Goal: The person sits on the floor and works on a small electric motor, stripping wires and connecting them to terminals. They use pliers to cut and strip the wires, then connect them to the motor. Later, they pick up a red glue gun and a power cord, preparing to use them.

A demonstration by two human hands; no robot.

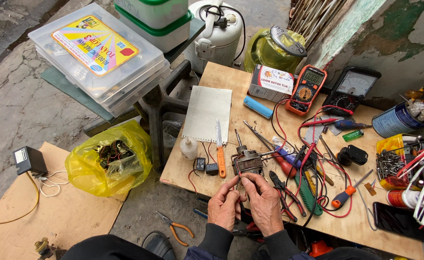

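**A:** From the head view, what are your hands doing?

**B:** Your left hand (224,208) and right hand (264,203) meet at the near edge of the wooden tabletop (207,166). Both are pinched shut on thin wires (239,179) that run up to a small motor (246,162). Each grip closes thumb against fingertips; the fingertips almost touch each other.

**A:** Where is the motor?

**B:** It sits on the tabletop just beyond your fingers, its shaft pointing away from you.

**A:** What lies beside it?

**B:** To its left, an orange-handled knife (219,147), touching a white notepad (207,113). To its right, pliers (283,192) and a tangle of red leads (318,163). Farther back stand an orange multimeter (306,89) and a black analog meter (351,89).

**A:** And off the tabletop?

**B:** A yellow bag (110,159) sits on the ground to your left, and orange-handled pliers (176,227) lie on the ground near your left wrist.
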